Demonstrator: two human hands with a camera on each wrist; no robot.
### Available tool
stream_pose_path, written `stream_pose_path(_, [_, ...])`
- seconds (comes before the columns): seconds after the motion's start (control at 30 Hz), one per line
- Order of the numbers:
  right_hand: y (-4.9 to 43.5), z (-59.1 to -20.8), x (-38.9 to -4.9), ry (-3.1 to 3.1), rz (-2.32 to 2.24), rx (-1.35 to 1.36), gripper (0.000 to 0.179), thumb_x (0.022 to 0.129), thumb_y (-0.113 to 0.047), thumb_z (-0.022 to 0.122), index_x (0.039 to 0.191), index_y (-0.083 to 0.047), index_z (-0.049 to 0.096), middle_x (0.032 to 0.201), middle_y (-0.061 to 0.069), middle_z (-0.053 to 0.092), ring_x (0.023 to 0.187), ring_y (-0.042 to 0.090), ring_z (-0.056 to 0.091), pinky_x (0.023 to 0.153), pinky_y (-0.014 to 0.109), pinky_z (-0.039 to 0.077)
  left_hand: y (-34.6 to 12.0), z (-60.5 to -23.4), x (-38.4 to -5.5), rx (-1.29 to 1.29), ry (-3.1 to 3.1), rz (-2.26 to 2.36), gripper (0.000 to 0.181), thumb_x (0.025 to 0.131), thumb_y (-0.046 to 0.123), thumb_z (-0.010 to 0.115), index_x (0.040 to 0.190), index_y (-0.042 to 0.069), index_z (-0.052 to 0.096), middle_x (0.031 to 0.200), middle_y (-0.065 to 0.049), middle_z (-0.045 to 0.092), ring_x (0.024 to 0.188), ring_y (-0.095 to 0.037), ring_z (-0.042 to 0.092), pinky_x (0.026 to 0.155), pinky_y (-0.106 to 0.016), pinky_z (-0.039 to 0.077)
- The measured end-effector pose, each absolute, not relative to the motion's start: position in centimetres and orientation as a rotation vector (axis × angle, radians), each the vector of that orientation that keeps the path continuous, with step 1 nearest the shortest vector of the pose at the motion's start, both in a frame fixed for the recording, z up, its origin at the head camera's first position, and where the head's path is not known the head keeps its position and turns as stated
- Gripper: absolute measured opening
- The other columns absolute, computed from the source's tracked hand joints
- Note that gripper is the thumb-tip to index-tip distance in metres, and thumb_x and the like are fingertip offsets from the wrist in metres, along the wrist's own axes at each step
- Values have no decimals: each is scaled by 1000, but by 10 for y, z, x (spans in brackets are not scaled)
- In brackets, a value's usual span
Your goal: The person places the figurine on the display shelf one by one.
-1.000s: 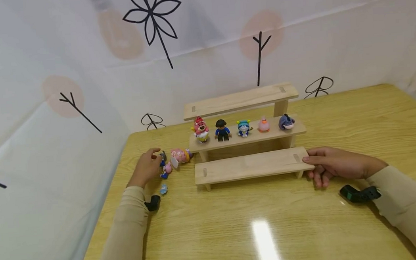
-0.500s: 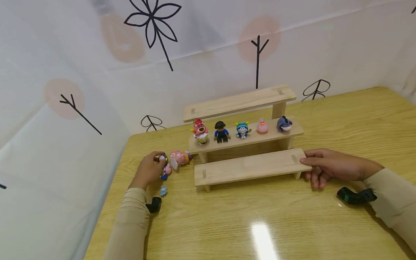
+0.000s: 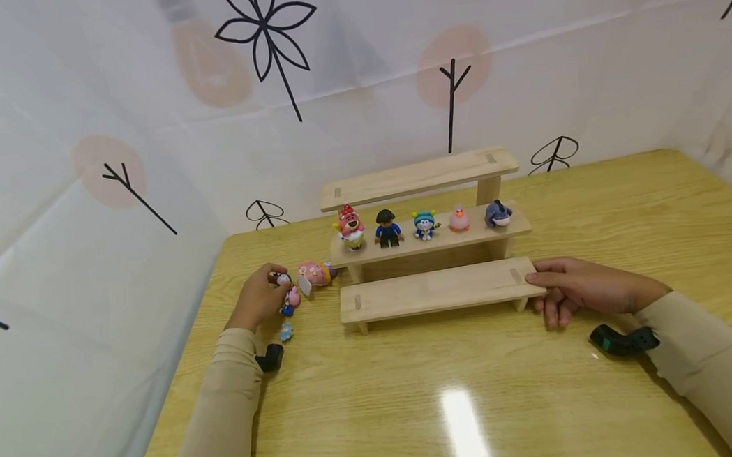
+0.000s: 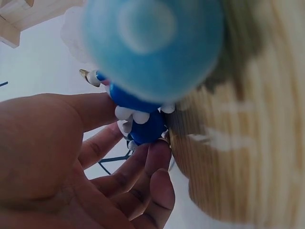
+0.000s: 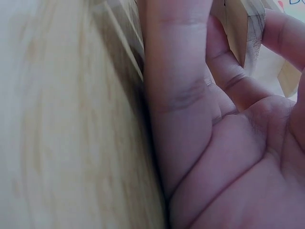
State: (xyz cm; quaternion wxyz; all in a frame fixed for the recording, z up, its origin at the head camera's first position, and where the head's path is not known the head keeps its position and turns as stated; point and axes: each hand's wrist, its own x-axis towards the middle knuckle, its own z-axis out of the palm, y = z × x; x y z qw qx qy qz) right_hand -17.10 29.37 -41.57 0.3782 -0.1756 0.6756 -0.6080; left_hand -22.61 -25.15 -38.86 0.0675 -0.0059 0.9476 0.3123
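My left hand (image 3: 260, 296) pinches a small dark-and-blue figurine with a pale face (image 3: 284, 279) at the table's left side. In the left wrist view, thumb and fingertips meet around its round blue body (image 4: 148, 128), low over the wood. Right beside it lies a pink-and-blue figurine (image 3: 291, 299). Nearer the wrist is a tiny light-blue figurine (image 3: 286, 332), which looms large in the left wrist view. A pink figurine with a white tag (image 3: 313, 273) lies to the right. My right hand (image 3: 586, 285) grips the right end of the lowest wooden step (image 3: 435, 290), thumb on top.
The middle step (image 3: 405, 252) carries a row of several figurines, from a red bear (image 3: 351, 229) to a purple-grey donkey (image 3: 498, 214). Behind it rises the top step (image 3: 420, 180). A printed white cloth (image 3: 359, 117) hangs along the back and left of the table (image 3: 364, 410).
My left fingers have come together on the figurine, which has turned so its pale face shows. My right hand keeps its hold on the step. The head view has shifted slightly.
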Motion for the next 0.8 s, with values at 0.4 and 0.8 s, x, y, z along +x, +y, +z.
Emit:
stream_pose_path(0.4, [291, -412, -173, 1794, -1520, -403, 42, 111, -31, 34, 138, 1, 40, 98, 13, 64, 76, 21, 71, 66, 38, 61, -253, -390, -230, 25, 2946, 957, 51, 104, 14, 53, 152, 7, 36, 126, -22, 54, 97, -31, 63, 68, -34, 51])
stream_pose_path(0.8, [291, -413, -172, 1795, -1527, -401, 42, 111, -29, 34, 139, 2, 37, 97, 14, 64, 75, 21, 71, 66, 38, 61, -241, -368, -224, -82, 3153, 1368, 60, 101, 22, 59, 155, 21, 33, 129, -15, 55, 103, -28, 66, 70, -27, 53])
